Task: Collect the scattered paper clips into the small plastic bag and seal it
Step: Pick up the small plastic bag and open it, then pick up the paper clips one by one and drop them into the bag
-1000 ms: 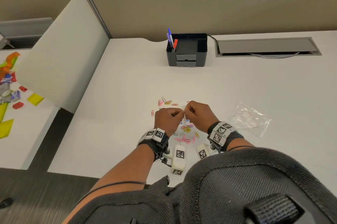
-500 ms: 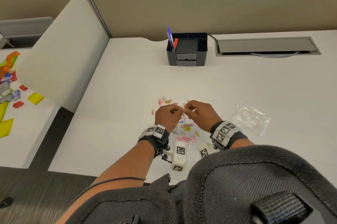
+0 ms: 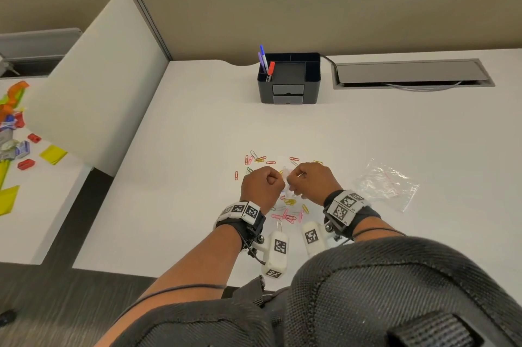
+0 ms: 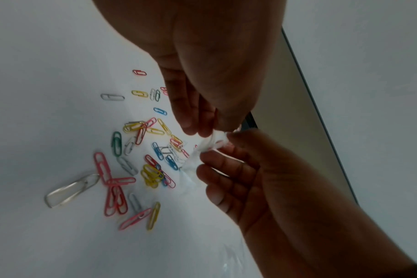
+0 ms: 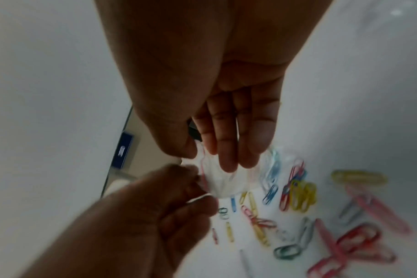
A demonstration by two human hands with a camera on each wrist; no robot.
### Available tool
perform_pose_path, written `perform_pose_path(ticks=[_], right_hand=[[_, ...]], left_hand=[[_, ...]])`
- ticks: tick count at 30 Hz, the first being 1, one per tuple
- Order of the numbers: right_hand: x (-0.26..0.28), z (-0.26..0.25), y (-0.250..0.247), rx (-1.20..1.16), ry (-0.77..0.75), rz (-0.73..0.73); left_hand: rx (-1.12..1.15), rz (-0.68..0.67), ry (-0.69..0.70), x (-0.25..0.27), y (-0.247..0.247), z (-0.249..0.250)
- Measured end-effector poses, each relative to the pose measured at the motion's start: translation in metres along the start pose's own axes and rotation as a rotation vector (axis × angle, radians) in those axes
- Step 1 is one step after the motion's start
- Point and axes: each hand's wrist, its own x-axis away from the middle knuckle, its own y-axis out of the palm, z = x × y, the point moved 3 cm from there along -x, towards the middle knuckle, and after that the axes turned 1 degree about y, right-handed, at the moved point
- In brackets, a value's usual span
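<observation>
**Progress.** Early stage, by my reading. The clips (image 3: 285,206) lie loose on the desk (image 3: 197,134), in one cluster under and beyond the hands; none shows inside the bag held between the hands. Left to do: open the bag mouth, gather every clip, load, press the seal.

**Bag** (image 5: 218,178). Small, clear, with a red strip at its top. Held off the desk between both hands, directly over the clip cluster. Whether its mouth is open yet is hard to tell; the right wrist view is blurred there.

**Left hand** (image 3: 262,185). Fingers curled; thumb and fingertips pinch one edge of the bag top. Knuckles up in the head view.

**Right hand** (image 3: 312,181). Thumb and forefinger pinch the opposite edge; the other fingers (image 5: 229,150) hang straighter, lying against the bag's face. The two hands are just beside each other, nearly touching, with the bag top between them.

**Clips, position.** Most sit just below and toward the person from the hands; a smaller scatter lies on the far side. One large clear clip (image 4: 71,190) lies at the near edge of the cluster.

**Second bag** (image 3: 385,184). Larger, crumpled, clear, flat on the desk to the right of the right hand, apart from it, untouched.

**Organiser** (image 3: 289,78). Black, with pens, far side of the desk, well apart.
</observation>
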Motion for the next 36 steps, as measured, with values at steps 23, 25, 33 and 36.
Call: perform_pose_path(ticks=[23,25,33,36], right_hand=[[0.011,-0.012,0.018,-0.139,0.078,-0.123],[0.011,-0.017,0.024,-0.134,0.062,-0.138],[0.015,-0.016,0.016,0.147,-0.013,-0.154],[0.016,-0.018,0.015,0.241,-0.045,-0.126]], left_hand=[[0.208,-0.202,0.039,0.024,0.003,-0.052],[0.270,-0.225,0.073,0.026,0.004,-0.045],[0.178,-0.142,0.094,0.028,-0.005,-0.056],[0.179,-0.151,0.066,0.028,-0.003,-0.062]])
